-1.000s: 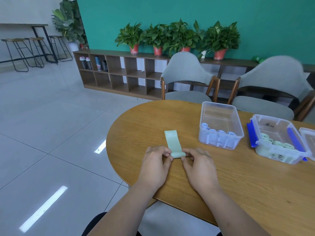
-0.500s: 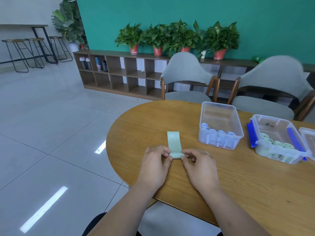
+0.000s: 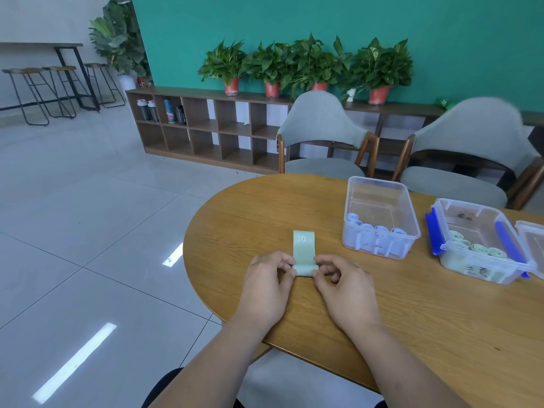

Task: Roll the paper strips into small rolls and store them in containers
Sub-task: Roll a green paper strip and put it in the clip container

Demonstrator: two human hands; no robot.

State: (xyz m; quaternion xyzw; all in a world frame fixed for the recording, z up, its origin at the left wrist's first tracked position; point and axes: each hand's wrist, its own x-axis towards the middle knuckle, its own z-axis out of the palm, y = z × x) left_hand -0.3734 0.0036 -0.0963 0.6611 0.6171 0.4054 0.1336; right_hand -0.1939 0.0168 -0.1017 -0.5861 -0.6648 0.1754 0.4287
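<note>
A pale green strip marked "30 LB" lies flat on the wooden table, its near end wound into a small roll. My left hand pinches the roll's left end, and my right hand pinches its right end. A clear container to the right holds several pale blue rolls along its near wall. Farther right, a clear container with blue clips holds several green rolls.
Part of another clear container shows at the right edge. Two grey chairs stand behind the table. A low wooden shelf with potted plants runs along the green wall. The table's rounded edge lies left of my hands.
The roll has grown and the flat part of the strip has become shorter, its marked far end drawing nearer to my hands. Both hands stay at the roll's ends.
</note>
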